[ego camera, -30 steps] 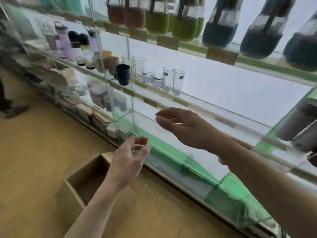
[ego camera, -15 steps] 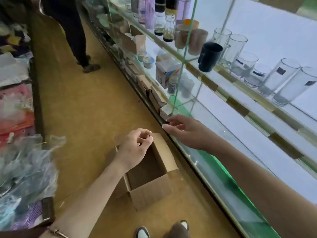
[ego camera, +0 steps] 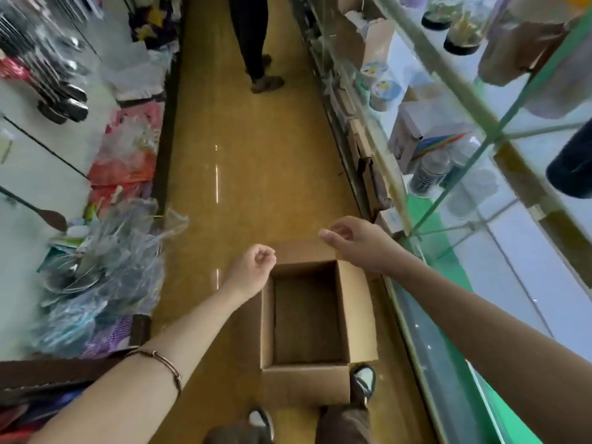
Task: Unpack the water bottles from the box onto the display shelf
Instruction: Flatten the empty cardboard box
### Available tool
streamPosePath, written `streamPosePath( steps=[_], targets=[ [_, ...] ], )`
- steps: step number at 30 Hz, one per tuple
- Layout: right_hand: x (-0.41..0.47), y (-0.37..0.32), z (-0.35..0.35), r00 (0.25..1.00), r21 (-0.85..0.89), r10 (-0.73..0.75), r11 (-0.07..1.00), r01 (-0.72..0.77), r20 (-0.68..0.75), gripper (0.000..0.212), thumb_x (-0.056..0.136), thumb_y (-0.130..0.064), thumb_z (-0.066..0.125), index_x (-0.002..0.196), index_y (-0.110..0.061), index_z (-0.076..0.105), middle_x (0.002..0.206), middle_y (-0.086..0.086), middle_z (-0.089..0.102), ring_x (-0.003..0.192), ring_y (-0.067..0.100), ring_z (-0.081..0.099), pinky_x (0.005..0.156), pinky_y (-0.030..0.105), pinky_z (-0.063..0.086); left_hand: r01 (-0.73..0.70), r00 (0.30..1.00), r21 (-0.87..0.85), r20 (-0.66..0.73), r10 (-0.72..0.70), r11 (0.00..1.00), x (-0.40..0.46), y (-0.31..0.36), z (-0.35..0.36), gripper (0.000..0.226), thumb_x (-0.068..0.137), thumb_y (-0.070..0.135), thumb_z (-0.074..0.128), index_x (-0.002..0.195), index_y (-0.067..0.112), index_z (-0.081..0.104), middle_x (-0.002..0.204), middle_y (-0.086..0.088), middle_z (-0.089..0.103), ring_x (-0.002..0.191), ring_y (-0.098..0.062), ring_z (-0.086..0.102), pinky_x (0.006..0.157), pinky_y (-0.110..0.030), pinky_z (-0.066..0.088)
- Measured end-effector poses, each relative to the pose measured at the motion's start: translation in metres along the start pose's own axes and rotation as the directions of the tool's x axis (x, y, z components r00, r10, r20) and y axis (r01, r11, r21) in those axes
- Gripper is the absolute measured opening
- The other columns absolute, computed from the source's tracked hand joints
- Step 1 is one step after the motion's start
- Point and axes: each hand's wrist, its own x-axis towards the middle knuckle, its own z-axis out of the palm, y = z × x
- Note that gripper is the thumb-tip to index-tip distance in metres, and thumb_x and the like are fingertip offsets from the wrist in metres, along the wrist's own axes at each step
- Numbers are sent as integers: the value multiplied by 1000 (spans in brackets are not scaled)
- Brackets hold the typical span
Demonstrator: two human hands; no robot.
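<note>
Two empty hands over the box (ego camera: 306,376), opening upward, long axis along the aisle.

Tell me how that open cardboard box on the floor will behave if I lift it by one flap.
The cardboard box looks empty, so probably light. Its flaps are spread open and thin, so one would likely bend and the box tilt. Neither hand touches it now.

Both arms stretched forward and down, bare to the elbow. Left hand (ego camera: 253,269) curled into a loose fist, thumb against the bent fingers, holding nothing; thin brown bangle (ego camera: 163,363) round the left forearm. Right hand (ego camera: 355,241) palm down, fingers loosely bent, thumb near the fingertips, nothing visibly held. Hands apart, left slightly lower.
</note>
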Motion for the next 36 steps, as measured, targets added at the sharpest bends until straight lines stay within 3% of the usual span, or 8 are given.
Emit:
streamPosePath(
  steps=[2, 5, 11, 17, 23, 29, 33, 36],
  targets=[
    [28, 8, 4, 999, 18, 27, 999, -28, 24, 59, 93, -54, 48, 137, -15, 45, 129, 2, 57, 111, 15, 55, 83, 25, 44, 39, 999, 13, -27, -39, 999, 21, -4, 9, 11, 96, 23, 49, 101, 22, 59, 94, 2, 62, 91, -16, 59, 69, -23, 41],
    [67, 24, 17, 996, 18, 63, 998, -65, 61, 60, 93, -54, 47, 138, -14, 44, 130, 4, 55, 115, 18, 54, 86, 26, 44, 67, 997, -11, -35, -68, 998, 55, -13, 23, 11, 96, 24, 48, 100, 23, 58, 98, 2, 62, 98, -18, 60, 76, -26, 41],
    [154, 66, 63, 991, -20, 124, 992, -123, 42, 58, 92, -54, 48, 136, -16, 45, 132, 4, 55, 116, 19, 55, 86, 26, 44, 10, 998, 87, 57, -15, 996, 141, -52, 53, 23, 98, 27, 46, 112, 16, 61, 109, 6, 58, 97, -7, 51, 78, -18, 33],
    [233, 131, 130, 969, -27, 245, 970, -244, 45, 61, 92, -54, 49, 139, -16, 43, 135, 5, 53, 120, 21, 52, 97, 35, 46, -15, 985, 226, 172, -25, 974, 230, -137, 94, 20, 97, 23, 45, 108, 17, 61, 119, 0, 59, 103, -12, 53, 83, -19, 33],
    [306, 190, 189, 948, -88, 309, 949, -302, 80, 63, 90, -58, 48, 139, -18, 43, 137, 6, 51, 125, 23, 49, 100, 35, 42, -63, 954, 300, 297, -30, 952, 291, -203, 129, 21, 98, 26, 45, 111, 16, 58, 123, -3, 49, 99, -13, 51, 85, -21, 33],
    [373, 239, 217, 939, -72, 339, 939, -335, 57, 61, 91, -59, 48, 140, -23, 43, 141, 5, 47, 127, 24, 46, 99, 35, 40, 12, 955, 409, 266, -132, 912, 353, -254, 153, 34, 100, 35, 41, 126, 16, 51, 139, -5, 36, 124, -24, 43, 99, -28, 26],
    [410, 264, 227, 936, -154, 348, 929, -337, 48, 60, 91, -57, 47, 140, -24, 42, 143, 7, 45, 128, 26, 45, 99, 34, 39, 47, 941, 466, 276, -195, 883, 387, -286, 171, 44, 99, 42, 38, 136, 18, 44, 143, -9, 34, 129, -30, 39, 108, -37, 28],
    [431, 282, 234, 928, -192, 369, 915, -354, 46, 61, 91, -57, 47, 142, -24, 41, 144, 8, 44, 130, 27, 43, 101, 35, 37, 114, 928, 493, 257, -270, 863, 404, -315, 186, 56, 98, 47, 36, 145, 17, 31, 150, -13, 29, 140, -32, 25, 115, -39, 20]
  ],
)
